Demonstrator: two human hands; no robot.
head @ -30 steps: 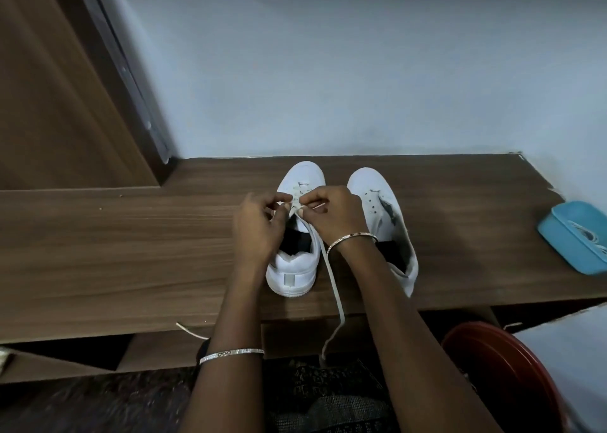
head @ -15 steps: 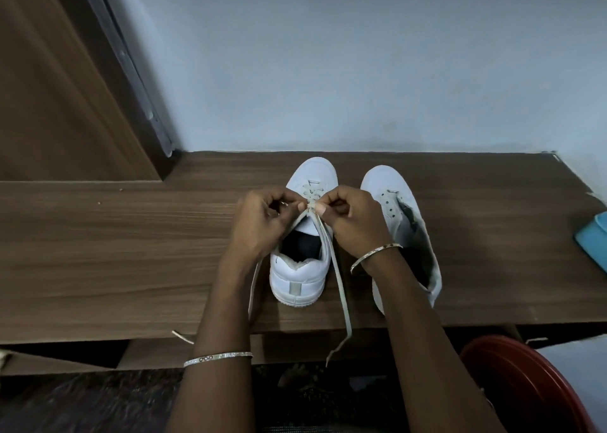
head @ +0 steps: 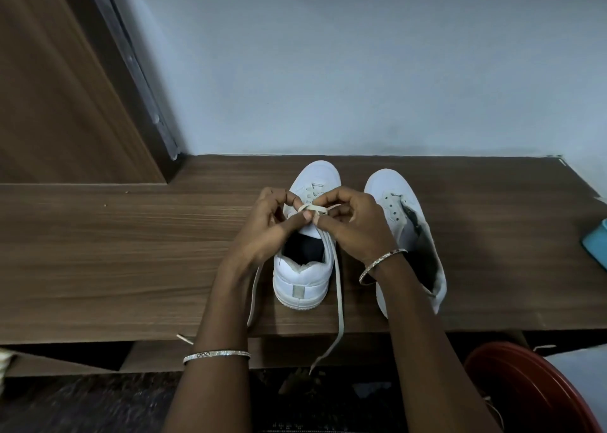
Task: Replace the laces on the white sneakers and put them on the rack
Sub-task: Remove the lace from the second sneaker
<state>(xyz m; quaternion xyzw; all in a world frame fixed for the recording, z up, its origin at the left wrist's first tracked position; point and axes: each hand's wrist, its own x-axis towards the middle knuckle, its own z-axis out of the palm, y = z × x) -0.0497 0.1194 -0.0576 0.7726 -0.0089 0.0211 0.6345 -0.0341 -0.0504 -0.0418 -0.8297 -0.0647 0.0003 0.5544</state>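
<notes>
Two white sneakers stand side by side on a wooden shelf top (head: 131,252), toes toward the wall. The left sneaker (head: 303,278) carries an off-white lace (head: 338,308). Above its tongue my left hand (head: 269,229) and my right hand (head: 354,225) both pinch the lace, which crosses in a loop between my fingertips. One lace end hangs past the shelf's front edge; the other trails down behind my left wrist. The right sneaker (head: 414,235) has bare eyelets and no lace, and my right forearm covers part of it.
A wooden door or panel (head: 65,87) rises at the left beside a pale wall. A blue container (head: 596,245) sits at the right edge of the shelf. A red round tub (head: 525,390) stands below at the right. A lower shelf board (head: 157,360) shows beneath the front edge.
The view has swung left, so the shoes and blue container sit further right. My hands have drawn the lace up into a crossed loop over the tongue.
</notes>
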